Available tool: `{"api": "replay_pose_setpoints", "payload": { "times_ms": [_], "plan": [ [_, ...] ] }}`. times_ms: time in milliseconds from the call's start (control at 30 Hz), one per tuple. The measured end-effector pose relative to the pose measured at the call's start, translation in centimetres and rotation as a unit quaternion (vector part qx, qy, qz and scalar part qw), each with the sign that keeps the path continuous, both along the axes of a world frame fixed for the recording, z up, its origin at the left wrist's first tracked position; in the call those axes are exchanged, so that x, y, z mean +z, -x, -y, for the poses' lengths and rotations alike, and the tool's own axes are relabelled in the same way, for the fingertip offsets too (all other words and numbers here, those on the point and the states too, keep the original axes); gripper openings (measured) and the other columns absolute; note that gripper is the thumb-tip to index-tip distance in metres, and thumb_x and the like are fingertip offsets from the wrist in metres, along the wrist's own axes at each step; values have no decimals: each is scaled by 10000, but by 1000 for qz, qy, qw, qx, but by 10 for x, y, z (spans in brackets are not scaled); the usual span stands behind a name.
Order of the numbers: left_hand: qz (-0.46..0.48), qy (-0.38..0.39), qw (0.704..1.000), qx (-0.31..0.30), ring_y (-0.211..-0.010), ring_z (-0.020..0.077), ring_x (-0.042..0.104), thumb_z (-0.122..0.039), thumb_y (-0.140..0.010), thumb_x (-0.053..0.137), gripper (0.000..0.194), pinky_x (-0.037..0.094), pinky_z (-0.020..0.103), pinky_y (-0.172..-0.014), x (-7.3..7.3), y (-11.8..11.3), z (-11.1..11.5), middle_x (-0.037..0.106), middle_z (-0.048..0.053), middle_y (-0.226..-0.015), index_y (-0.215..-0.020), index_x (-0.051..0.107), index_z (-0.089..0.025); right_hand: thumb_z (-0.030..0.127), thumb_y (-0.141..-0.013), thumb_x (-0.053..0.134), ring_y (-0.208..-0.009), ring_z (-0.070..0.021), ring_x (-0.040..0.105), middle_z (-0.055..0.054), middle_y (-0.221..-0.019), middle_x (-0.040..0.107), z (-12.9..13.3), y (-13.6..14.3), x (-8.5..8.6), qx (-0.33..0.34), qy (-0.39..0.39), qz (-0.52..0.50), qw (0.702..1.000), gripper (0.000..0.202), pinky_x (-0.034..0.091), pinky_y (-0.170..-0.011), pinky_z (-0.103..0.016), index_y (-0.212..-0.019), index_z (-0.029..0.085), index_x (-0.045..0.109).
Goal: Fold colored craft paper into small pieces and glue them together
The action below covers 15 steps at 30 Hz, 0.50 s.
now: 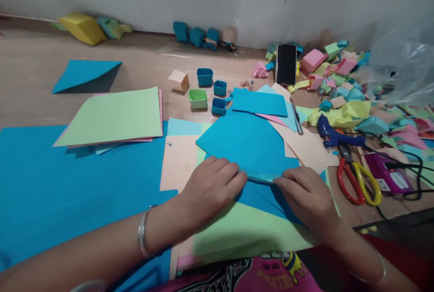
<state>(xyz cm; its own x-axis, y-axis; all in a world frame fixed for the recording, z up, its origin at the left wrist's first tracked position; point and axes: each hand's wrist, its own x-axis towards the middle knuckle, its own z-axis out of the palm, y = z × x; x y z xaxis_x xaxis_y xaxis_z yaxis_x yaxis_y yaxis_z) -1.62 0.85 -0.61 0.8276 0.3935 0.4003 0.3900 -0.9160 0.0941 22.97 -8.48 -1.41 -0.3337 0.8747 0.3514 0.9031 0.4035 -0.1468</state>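
Observation:
A sheet of blue paper [249, 136] lies in front of me, its near edge turned up into a narrow folded strip. My left hand [217, 188] is closed on the left end of that fold, fingers curled. At the right end, my right hand [310, 195] pinches the same fold between thumb and fingers. More blue paper lies under the hands, over a light green sheet [251, 233]. Just beyond the sheet rests a smaller folded blue piece [260, 103]. The fingertips partly hide the ends of the fold.
Scissors [356, 181], a blue glue gun [337, 136] and a purple power box [388, 174] with cables lie right. A phone [285, 63] stands near piled paper scraps [346, 79]. Little paper boxes [205, 77] sit mid-table. Stacked green sheets [115, 115] lie left.

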Motion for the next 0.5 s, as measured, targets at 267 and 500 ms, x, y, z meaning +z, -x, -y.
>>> {"api": "replay_pose_setpoints", "payload": {
  "times_ms": [267,500],
  "plan": [
    [-44,40,998,-22,-793,210,559,-123,-945,441,210,417,330,-648,-3,2,9,646,75,-825,-902,646,-143,102,-901,529,-894,-246,573,-128,-972,674,17,10,2,50,13,-1,999,181,431,-733,-382,-1009,134,671],
    [-55,109,993,5,-756,198,498,-231,-952,496,181,388,333,-651,-12,1,7,618,63,-837,-876,649,-170,76,-888,561,-852,-220,552,-118,-959,646,15,22,-7,-34,42,-77,996,237,458,-713,-367,-1096,150,650]
  ]
}}
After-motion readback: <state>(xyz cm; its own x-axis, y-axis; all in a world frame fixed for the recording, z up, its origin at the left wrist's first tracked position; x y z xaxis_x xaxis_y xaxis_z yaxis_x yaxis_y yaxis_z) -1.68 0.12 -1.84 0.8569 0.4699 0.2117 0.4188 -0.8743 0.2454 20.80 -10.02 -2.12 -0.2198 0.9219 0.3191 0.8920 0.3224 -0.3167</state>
